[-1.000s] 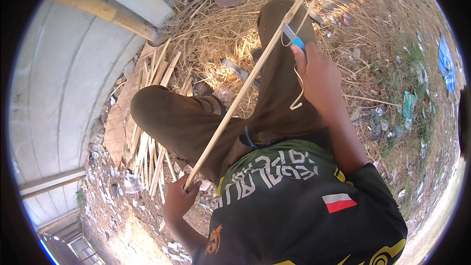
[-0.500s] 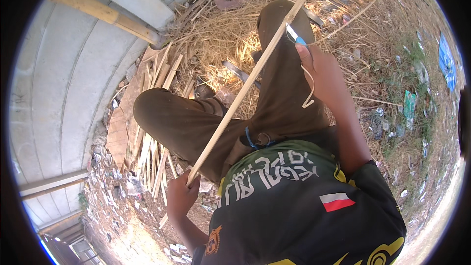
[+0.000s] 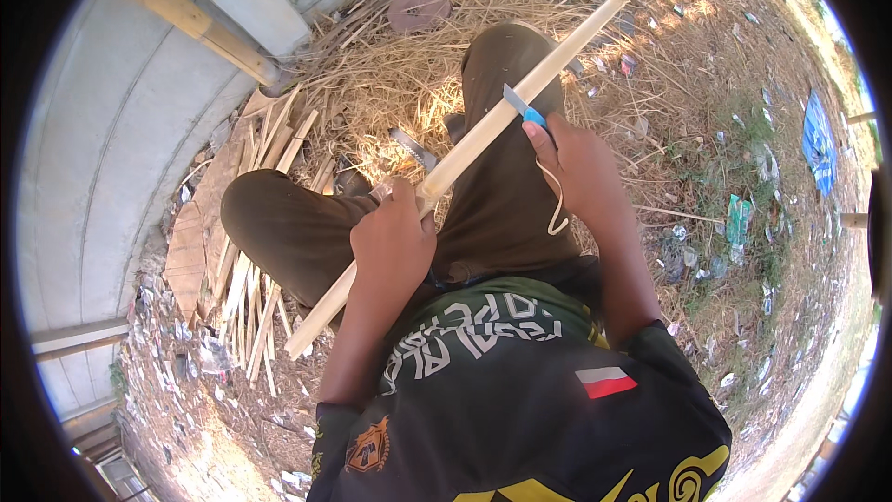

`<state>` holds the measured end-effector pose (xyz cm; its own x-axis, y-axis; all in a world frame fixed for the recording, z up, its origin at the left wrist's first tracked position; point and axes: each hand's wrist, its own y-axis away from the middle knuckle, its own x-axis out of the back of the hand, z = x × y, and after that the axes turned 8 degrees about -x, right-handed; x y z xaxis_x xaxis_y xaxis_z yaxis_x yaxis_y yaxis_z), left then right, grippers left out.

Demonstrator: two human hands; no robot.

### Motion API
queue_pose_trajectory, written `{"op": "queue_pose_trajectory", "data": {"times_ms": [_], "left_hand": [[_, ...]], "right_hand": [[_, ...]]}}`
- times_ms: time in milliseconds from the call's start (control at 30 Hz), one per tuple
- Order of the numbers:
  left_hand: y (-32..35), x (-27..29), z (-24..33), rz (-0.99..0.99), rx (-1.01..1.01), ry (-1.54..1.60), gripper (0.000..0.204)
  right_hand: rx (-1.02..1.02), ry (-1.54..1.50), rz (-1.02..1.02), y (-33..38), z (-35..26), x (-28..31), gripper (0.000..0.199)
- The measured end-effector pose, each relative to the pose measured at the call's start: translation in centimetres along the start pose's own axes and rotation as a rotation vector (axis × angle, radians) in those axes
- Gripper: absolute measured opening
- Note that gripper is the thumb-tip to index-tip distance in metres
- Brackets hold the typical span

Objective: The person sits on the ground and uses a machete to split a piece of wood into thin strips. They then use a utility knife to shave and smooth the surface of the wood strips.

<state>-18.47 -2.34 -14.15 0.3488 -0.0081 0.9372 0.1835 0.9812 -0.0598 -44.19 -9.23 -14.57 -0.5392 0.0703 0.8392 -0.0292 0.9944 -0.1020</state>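
Observation:
A long pale bamboo strip (image 3: 483,138) lies slantwise over my lap, its far end beyond my raised right knee. My left hand (image 3: 398,237) is wrapped around it between my knees, with the near end sticking out past my wrist. My right hand (image 3: 576,167) grips a knife (image 3: 526,108) with a light blue handle. The knife's blade lies against the strip near my right thigh. A thin pale curl, cord or shaving, hangs below my right hand; I cannot tell which.
Several split bamboo pieces (image 3: 246,307) lie on brown cardboard (image 3: 190,251) to my left. Straw-like shavings (image 3: 372,102) cover the ground ahead, with a round brownish disc (image 3: 418,9) among them. A concrete panel wall (image 3: 102,167) stands left. Litter and a blue sheet (image 3: 819,144) lie right.
My left hand has shifted from the strip's near end up to between my knees. The strip now reaches back past that hand. The knife has come nearer to me, across the strip.

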Motion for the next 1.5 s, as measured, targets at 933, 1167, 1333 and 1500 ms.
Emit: {"op": "queue_pose_trajectory", "data": {"times_ms": [933, 1167, 1333, 1500], "left_hand": [[-8.0, -4.3, 3.9, 0.077, -0.180, -0.059, 0.023], [-7.5, -4.0, 3.5, 0.066, -0.198, -0.010, 0.026], [-6.7, -3.6, 2.7, 0.036, -0.171, 0.061, 0.026], [-5.9, -3.1, 2.1, 0.012, -0.152, 0.031, 0.024]], "right_hand": [[-0.143, 0.134, -0.024, 1.4, 0.3, -1.0, 0.046], [-0.168, 0.144, -0.001, 1.7, 0.1, -1.3, 0.047], [-0.178, 0.131, 0.032, 1.5, 0.7, -1.8, 0.050], [-0.195, 0.022, 0.005, 1.3, 1.1, -1.4, 0.050]]}}
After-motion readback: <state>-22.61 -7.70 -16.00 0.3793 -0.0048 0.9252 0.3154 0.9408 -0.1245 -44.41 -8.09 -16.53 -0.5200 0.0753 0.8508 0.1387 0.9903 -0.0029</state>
